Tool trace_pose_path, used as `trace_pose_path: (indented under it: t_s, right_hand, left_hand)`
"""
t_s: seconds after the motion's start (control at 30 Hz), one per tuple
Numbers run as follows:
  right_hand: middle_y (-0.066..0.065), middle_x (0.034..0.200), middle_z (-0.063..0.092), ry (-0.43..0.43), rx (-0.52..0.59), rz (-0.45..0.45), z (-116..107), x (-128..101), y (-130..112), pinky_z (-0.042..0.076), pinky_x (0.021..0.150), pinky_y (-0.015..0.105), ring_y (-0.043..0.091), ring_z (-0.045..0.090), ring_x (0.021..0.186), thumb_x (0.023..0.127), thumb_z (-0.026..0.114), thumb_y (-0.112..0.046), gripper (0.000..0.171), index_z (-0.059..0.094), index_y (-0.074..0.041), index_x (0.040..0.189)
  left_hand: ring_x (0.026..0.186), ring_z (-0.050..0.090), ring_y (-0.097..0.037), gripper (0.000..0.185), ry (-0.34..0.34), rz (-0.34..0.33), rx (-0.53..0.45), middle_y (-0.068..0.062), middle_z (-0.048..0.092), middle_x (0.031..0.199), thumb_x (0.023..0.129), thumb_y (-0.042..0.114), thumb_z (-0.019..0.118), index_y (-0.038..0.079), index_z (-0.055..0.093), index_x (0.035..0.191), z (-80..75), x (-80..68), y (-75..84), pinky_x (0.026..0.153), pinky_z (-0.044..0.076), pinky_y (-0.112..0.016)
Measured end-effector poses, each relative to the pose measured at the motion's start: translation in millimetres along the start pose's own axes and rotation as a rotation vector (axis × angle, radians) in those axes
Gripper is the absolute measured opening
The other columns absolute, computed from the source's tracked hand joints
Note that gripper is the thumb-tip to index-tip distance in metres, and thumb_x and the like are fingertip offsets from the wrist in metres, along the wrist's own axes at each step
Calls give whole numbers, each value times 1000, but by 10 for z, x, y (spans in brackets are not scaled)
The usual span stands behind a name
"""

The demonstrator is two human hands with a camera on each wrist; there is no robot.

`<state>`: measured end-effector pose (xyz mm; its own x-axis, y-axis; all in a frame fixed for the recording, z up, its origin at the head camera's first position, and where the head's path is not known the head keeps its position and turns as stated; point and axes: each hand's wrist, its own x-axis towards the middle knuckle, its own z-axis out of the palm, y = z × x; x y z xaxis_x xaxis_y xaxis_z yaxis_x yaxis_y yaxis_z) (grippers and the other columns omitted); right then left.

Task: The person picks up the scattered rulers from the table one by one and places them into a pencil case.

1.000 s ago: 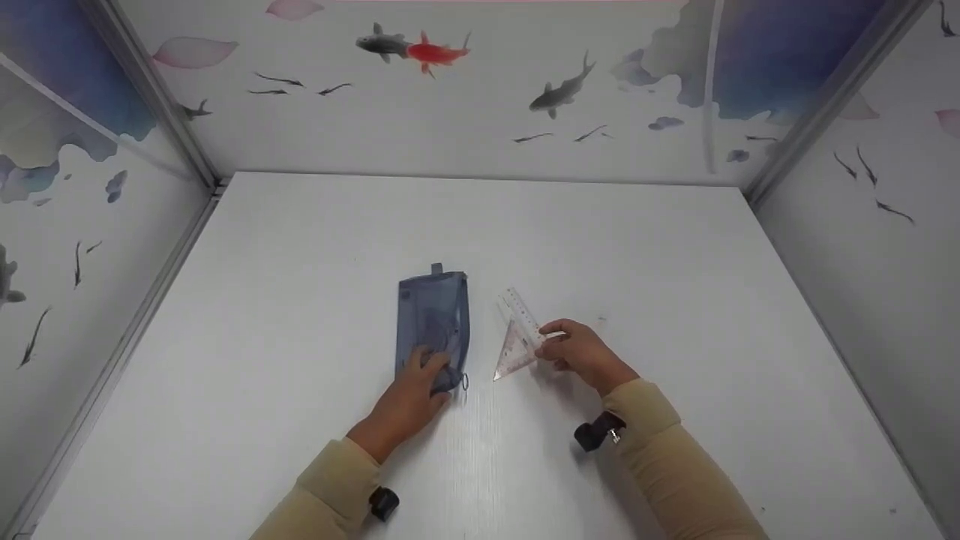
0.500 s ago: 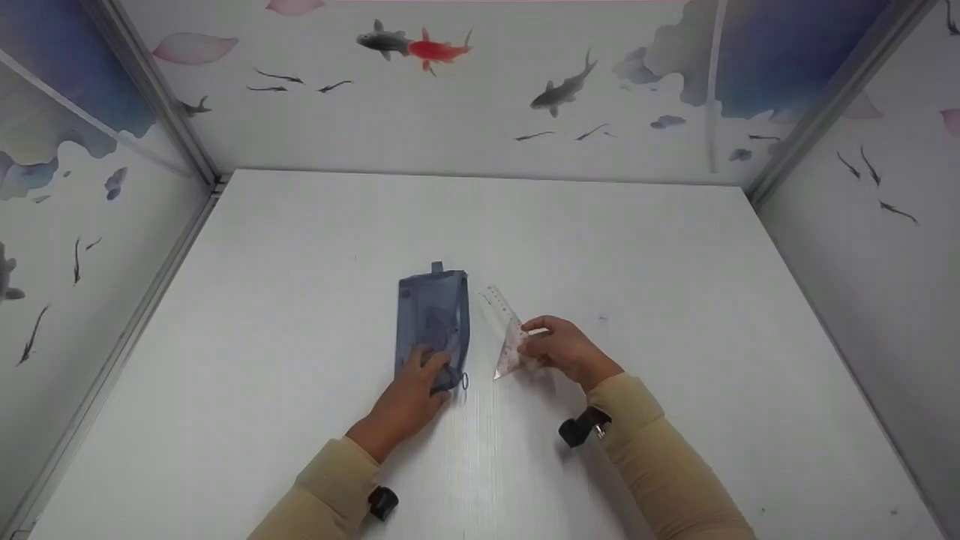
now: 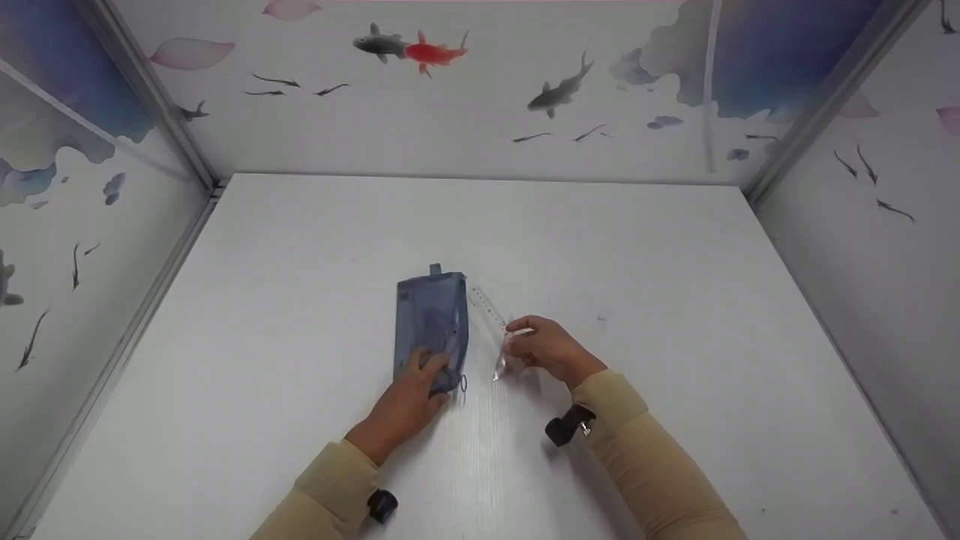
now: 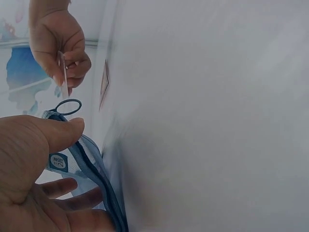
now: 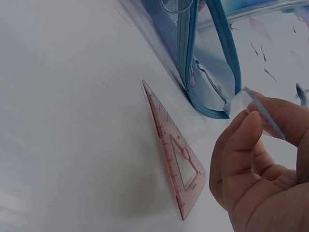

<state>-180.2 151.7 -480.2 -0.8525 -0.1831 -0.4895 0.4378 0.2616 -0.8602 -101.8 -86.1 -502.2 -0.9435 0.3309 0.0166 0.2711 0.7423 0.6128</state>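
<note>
Head view: left hand (image 3: 411, 401) pins the blue pouch (image 3: 433, 325) flat on the desk (image 3: 675, 300), fingers holding its near end open. Right hand (image 3: 546, 348) pinches a clear ruler (image 3: 487, 306) just beside the pouch; a pink set square (image 5: 176, 154) lies below it. Loading step, likely; next needs the ruler's tip aimed into the zip mouth.

White table (image 3: 300, 247); fish-painted walls (image 3: 480, 97); metal corner posts (image 3: 161, 105).

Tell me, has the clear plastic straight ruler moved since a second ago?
Yes. The clear plastic straight ruler, pinched by the right hand, has shifted left, closer to the blue mesh pencil pouch, which stayed put.
</note>
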Motion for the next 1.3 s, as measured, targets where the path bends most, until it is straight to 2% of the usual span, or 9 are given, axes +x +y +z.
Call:
trace_pose_path:
  t_s: [0.23, 0.6, 0.87, 1.1, 1.3]
  right_hand:
    - [9, 95, 58, -20, 14, -4, 78, 12, -40, 50, 69, 28, 17, 58, 77, 84, 66, 2, 41, 54, 0, 123]
    - [10, 92, 62, -45, 54, -61, 177, 37, -67, 54, 64, 31, 18, 61, 70, 87, 63, 0, 40, 51, 5, 124]
    - [9, 88, 60, -39, 95, -40, 246, 23, -115, 57, 66, 41, 20, 58, 65, 86, 65, -1, 42, 52, 3, 126]
    - [7, 87, 61, 1, 54, -19, 299, 69, -122, 54, 67, 37, 19, 56, 71, 86, 68, -5, 39, 56, -1, 123]
    - [5, 82, 58, 21, 59, -6, 350, 82, -137, 50, 62, 35, 18, 52, 69, 85, 69, -6, 41, 56, -4, 124]
  left_hand:
    - [113, 55, -40, 54, 4, 0, -15, -24, 34, 140, 88, 12, 71, 11, 46, 136, -6, -1, -5, 83, 52, -48]
    - [113, 56, -40, 52, -20, -19, 11, -23, 34, 141, 89, 14, 70, 13, 44, 135, -25, -10, 17, 83, 52, -48]
    - [115, 55, -41, 50, -18, -9, 1, -23, 34, 139, 89, 13, 70, 13, 45, 133, -23, 4, 10, 84, 52, -48]
    - [114, 55, -41, 49, -16, -8, -11, -24, 34, 139, 89, 12, 70, 12, 46, 132, -27, 5, 6, 85, 51, -49]
    - [111, 56, -41, 49, -11, 2, -12, -24, 34, 139, 89, 12, 70, 11, 46, 132, -26, -2, 1, 84, 51, -49]
